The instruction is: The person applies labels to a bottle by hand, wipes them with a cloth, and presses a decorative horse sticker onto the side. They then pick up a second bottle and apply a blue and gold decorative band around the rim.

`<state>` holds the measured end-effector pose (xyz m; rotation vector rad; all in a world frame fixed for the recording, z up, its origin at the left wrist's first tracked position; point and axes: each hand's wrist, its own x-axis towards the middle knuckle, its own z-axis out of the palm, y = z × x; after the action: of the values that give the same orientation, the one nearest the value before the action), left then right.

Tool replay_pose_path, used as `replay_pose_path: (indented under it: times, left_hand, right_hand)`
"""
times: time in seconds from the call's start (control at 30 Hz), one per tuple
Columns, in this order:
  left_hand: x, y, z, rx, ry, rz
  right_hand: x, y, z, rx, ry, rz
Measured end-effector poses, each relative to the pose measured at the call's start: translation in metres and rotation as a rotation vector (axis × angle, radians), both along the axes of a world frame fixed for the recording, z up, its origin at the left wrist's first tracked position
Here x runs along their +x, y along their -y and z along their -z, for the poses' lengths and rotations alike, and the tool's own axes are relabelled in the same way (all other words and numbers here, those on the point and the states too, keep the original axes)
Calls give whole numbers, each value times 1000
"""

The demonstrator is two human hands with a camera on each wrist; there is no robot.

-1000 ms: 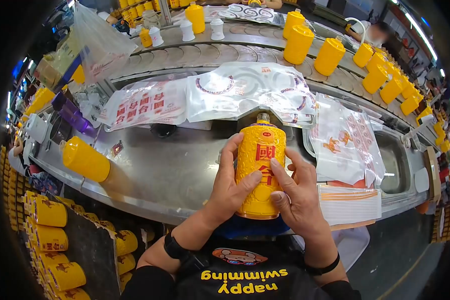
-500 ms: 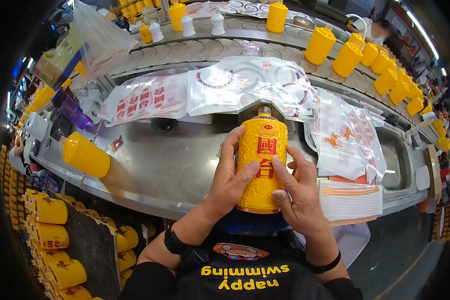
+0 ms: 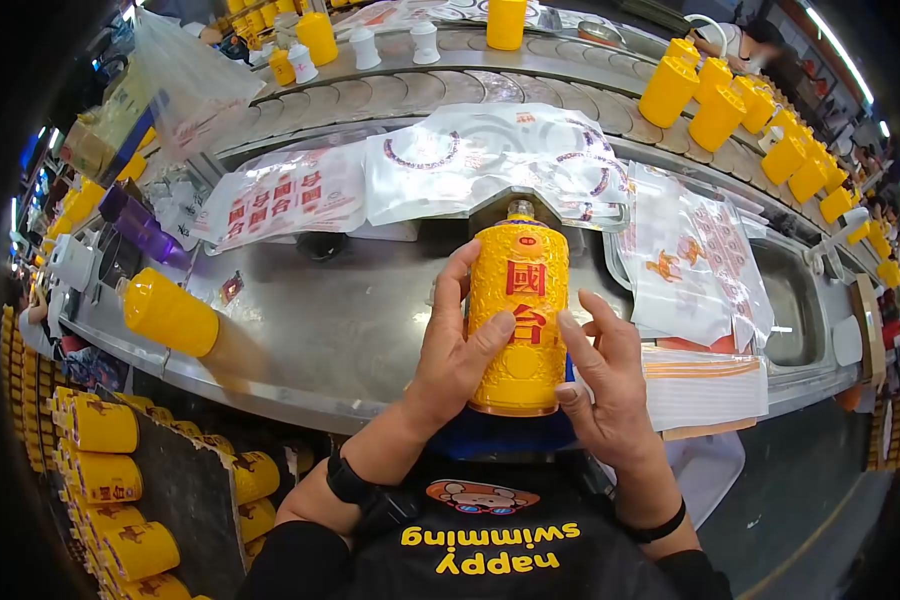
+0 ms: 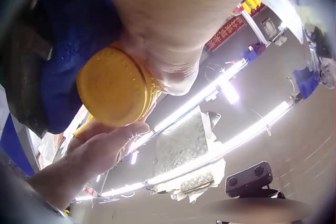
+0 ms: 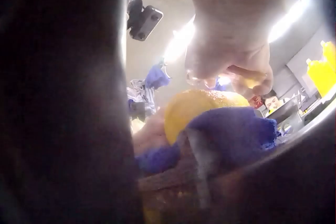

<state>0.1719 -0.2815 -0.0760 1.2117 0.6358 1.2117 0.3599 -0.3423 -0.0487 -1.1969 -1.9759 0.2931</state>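
A yellow embossed bottle [image 3: 519,370] with two large red characters and a glass neck lies before the person, its neck toward the bench. The left hand [image 3: 452,350] grips its left side, thumb across the front. Beside its lower right side is the right hand [image 3: 608,385], fingers bent slightly and spread, thumb tip near the bottle's edge; whether it touches is hard to tell. The left wrist view shows the bottle's round base [image 4: 113,87]. In the right wrist view the yellow bottle [image 5: 197,108] is partly hidden by blue cloth [image 5: 231,132].
Another yellow bottle [image 3: 172,312] leans at the bench's left. Printed transfer sheets [image 3: 430,165] cover the back, with more sheets [image 3: 675,265] and a stack of white strips [image 3: 705,385] at right, near a sink [image 3: 785,300]. Behind runs a conveyor [image 3: 370,95] carrying yellow bottles [image 3: 668,90].
The right hand has shifted off the bottle's front to its right side, the thumb and fingers farther apart. The left hand keeps its grip. Bottles on the conveyor have moved along.
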Motion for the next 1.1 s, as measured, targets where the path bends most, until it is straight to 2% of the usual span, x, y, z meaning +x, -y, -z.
replay_pose_path:
  times: [0.07, 0.17, 0.33, 0.57, 0.7, 0.8, 0.83, 1.1]
  left_hand:
    - [1, 1, -4, 6, 1, -10]
    - [3, 1, -3, 12, 22, -17]
    - [3, 3, -6, -16, 23, -12]
    - [2, 2, -5, -1, 7, -3]
    - [1, 2, -8, -24, 5, -26]
    - [-8, -15, -11, 126, -134, -129]
    - [-7, -21, -16, 103, -135, -164]
    - [3, -53, -15, 169, -352, -125]
  right_hand:
    - [3, 2, 3, -2, -43, 15]
    - [6, 4, 8, -1, 35, 12]
    - [6, 5, 10, 3, 29, 27]
    - [2, 6, 3, 40, 73, 12]
    - [0, 7, -5, -15, 68, 21]
    - [-2, 5, -7, 11, 95, 11]
    - [-2, 5, -6, 4, 103, 11]
    - [-4, 3, -4, -9, 98, 11]
